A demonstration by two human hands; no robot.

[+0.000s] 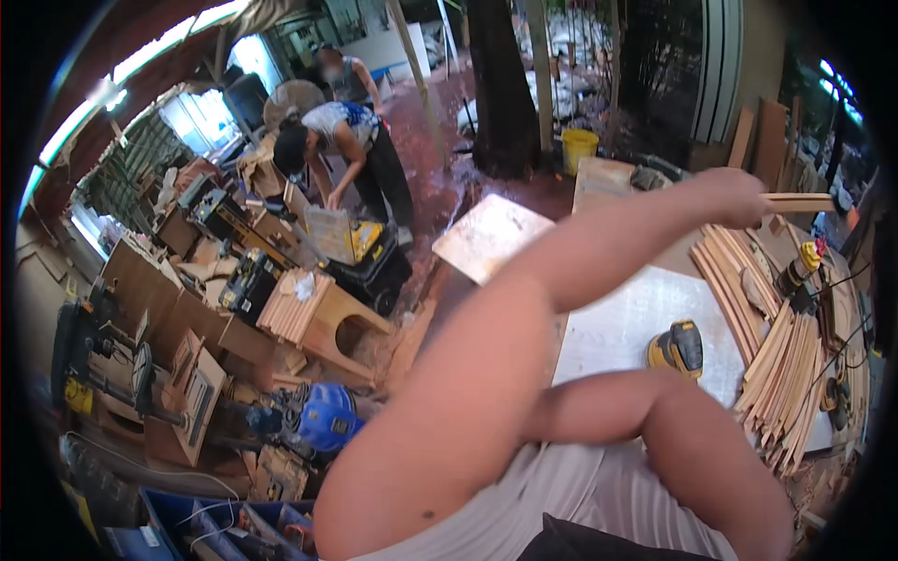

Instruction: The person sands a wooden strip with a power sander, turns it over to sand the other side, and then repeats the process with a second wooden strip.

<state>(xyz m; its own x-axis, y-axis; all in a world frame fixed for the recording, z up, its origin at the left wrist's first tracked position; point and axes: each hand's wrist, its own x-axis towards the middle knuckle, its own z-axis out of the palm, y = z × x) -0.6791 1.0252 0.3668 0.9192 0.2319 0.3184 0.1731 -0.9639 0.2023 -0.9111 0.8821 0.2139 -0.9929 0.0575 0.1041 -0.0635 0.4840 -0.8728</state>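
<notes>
My left arm stretches across to the right, and my left hand (739, 198) is closed round thin wooden strips (797, 202) that point to the right. Their far end meets a dark round thing that I cannot make out. Below this hand, many more wooden strips (781, 383) lie fanned out on the worktable. My right arm bends in under the left one, so my right hand is hidden behind the left arm. Beyond my right forearm, a yellow-and-black power sander (675, 349) rests on the white board (608, 327).
Two people work at the back left, one bending over a clear-lidded case (341, 238). A wooden stool (327, 313) carries stacked strips. A blue power tool (327, 416) is at lower left, beside a blue organiser (224, 524). A yellow bucket (580, 150) stands behind the table.
</notes>
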